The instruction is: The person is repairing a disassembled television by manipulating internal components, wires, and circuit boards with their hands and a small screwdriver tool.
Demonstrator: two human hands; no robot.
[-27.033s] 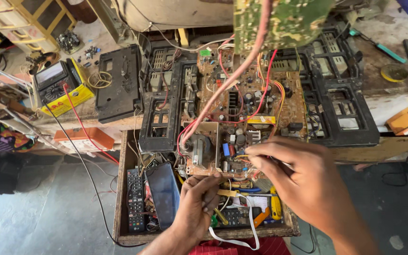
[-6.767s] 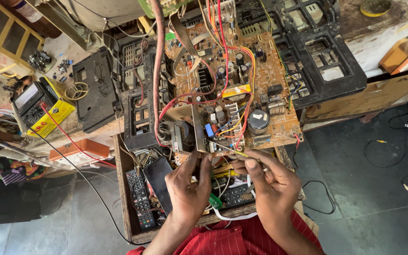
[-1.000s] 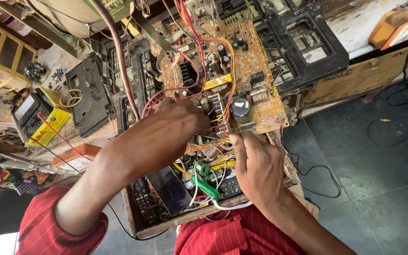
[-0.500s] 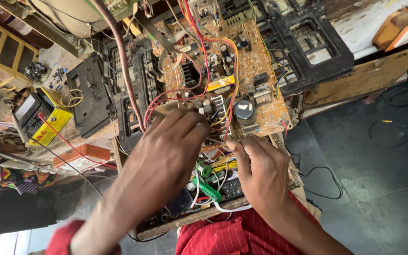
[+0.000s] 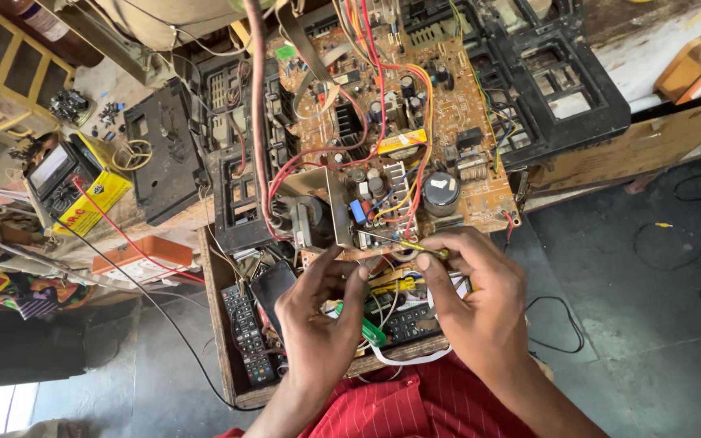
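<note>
A brown circuit board point(image 5: 448, 122) crowded with capacitors, coils and red and yellow wires lies tilted in front of me, in a black plastic frame point(image 5: 565, 89). My right hand point(image 5: 480, 304) pinches a thin yellow-handled screwdriver point(image 5: 415, 246). Its metal tip lies against the board's near edge, beside a blue component. My left hand point(image 5: 318, 324) is just below that edge, fingers bent and apart, fingertips close to the wires there. Nothing shows in its grasp.
Under my hands is a wooden drawer point(image 5: 217, 324) holding remote controls point(image 5: 245, 337), a green-handled screwdriver point(image 5: 367, 330) and loose cables. A multimeter point(image 5: 54, 170) on a yellow box and an orange box point(image 5: 135, 253) sit at left. Dark floor with a cable lies at right.
My left hand has drawn back from on top of the board to its near edge. My right hand stays at the edge, and the screwdriver is now in plain view.
</note>
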